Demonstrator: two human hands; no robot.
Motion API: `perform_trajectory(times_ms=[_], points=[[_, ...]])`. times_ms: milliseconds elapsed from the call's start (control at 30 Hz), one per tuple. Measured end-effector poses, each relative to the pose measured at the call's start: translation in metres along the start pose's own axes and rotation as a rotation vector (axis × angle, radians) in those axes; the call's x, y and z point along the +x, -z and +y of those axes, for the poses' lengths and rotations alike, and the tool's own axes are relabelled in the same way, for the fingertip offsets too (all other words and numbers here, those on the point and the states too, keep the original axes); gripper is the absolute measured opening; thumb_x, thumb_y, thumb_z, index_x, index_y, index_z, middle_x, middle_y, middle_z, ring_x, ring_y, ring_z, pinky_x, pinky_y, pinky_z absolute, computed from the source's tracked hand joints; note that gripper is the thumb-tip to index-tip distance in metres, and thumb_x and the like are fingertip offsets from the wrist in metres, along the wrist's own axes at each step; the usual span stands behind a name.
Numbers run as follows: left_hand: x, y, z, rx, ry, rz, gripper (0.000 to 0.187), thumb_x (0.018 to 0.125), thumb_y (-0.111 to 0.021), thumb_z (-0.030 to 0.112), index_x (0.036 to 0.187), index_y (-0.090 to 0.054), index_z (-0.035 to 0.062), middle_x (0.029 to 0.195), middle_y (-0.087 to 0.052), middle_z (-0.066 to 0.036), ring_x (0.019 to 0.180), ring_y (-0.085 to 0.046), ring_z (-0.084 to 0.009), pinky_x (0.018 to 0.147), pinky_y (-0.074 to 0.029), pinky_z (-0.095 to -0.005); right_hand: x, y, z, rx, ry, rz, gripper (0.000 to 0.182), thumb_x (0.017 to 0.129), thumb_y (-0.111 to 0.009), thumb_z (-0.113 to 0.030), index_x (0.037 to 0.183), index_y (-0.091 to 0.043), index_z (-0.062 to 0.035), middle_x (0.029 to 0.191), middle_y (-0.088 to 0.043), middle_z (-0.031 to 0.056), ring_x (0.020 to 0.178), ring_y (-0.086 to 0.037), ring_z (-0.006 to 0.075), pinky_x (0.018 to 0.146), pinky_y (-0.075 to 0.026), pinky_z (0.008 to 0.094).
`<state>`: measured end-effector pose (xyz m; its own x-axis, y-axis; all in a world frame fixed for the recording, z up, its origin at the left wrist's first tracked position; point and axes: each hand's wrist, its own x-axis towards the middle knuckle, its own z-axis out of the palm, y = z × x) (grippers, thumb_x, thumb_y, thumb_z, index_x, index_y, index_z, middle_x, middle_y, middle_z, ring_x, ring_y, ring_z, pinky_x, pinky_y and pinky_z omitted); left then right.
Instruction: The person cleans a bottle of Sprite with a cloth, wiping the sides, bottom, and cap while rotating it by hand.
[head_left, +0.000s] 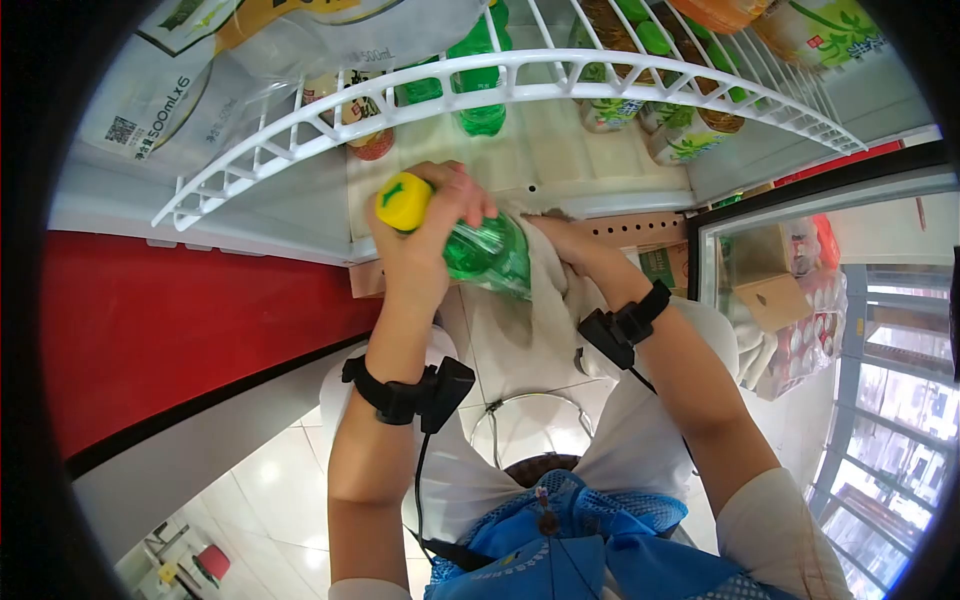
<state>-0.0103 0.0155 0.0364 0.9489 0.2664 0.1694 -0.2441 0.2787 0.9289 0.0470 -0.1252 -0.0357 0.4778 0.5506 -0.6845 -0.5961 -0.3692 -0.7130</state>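
My left hand is closed around the neck end of a green plastic bottle with a yellow cap. The bottle lies tilted, its cap toward the upper left and its base toward the lower right. A pale cloth hangs against the base end. My right hand is at that cloth, closed on it, with most of its fingers hidden behind the fabric. Both hands are in front of the open fridge, just below its white wire shelf.
Green bottles and patterned drink bottles stand under and on the shelf. Plastic-wrapped packs fill its left side. A glass door stands open at right, near stacked packs. A red panel is at left.
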Motion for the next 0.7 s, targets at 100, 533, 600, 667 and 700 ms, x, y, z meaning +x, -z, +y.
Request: perform_trajectory(times_ms=[100,533,600,667,700], points=[[0.002,0.01,0.0,-0.01,-0.065,0.115,0.013,0.074,-0.051,0.014,0.068,-0.046,0.003,0.056,-0.043,-0.005,0.058,-0.049,-0.0186,0.083,-0.033,-0.0335,0.013,-0.004,0.018,0.373,0.087,0.046,0.037,0.084,-0.044,-0.034,0.106,-0.051,-0.0052,0.097,-0.057,0.0058,0.081,-0.056,0.0129,0.069,-0.046,0.0248],[0.014,0.018,-0.012,-0.014,-0.116,0.543,0.016,0.076,-0.059,0.011,0.087,-0.05,0.0026,0.086,-0.051,-0.005,0.077,-0.051,-0.0126,0.067,-0.042,-0.0245,0.015,-0.031,0.022,0.973,0.279,0.116,0.038,0.087,-0.036,-0.037,0.11,-0.047,-0.0082,0.105,-0.053,0.0074,0.096,-0.051,0.0185,0.086,-0.04,0.0326],[0.017,0.017,-0.018,-0.036,-0.096,0.53,0.018,0.077,-0.057,0.014,0.089,-0.05,0.0027,0.085,-0.052,-0.005,0.078,-0.051,-0.0126,0.069,-0.042,-0.0248,0.013,-0.031,0.019,0.974,0.306,0.166,0.038,0.088,-0.035,-0.036,0.112,-0.046,-0.0084,0.108,-0.052,0.006,0.099,-0.049,0.0183,0.088,-0.038,0.0322],[0.016,0.017,-0.017,-0.122,-0.05,0.52,0.02,0.075,-0.059,0.012,0.09,-0.049,0.0027,0.086,-0.052,-0.006,0.079,-0.052,-0.0137,0.07,-0.042,-0.0255,0.009,-0.029,0.017,0.971,0.338,0.222,0.038,0.089,-0.034,-0.035,0.114,-0.044,-0.0087,0.11,-0.051,0.0047,0.102,-0.047,0.018,0.091,-0.036,0.0318],[0.016,0.018,-0.016,-0.204,-0.003,0.512,0.024,0.073,-0.062,0.01,0.091,-0.048,0.0027,0.086,-0.053,-0.006,0.08,-0.053,-0.0147,0.071,-0.041,-0.0262,0.006,-0.03,0.016,0.932,0.351,0.262,0.039,0.089,-0.033,-0.035,0.114,-0.044,-0.0082,0.11,-0.051,0.0046,0.103,-0.046,0.0179,0.091,-0.035,0.0316]])
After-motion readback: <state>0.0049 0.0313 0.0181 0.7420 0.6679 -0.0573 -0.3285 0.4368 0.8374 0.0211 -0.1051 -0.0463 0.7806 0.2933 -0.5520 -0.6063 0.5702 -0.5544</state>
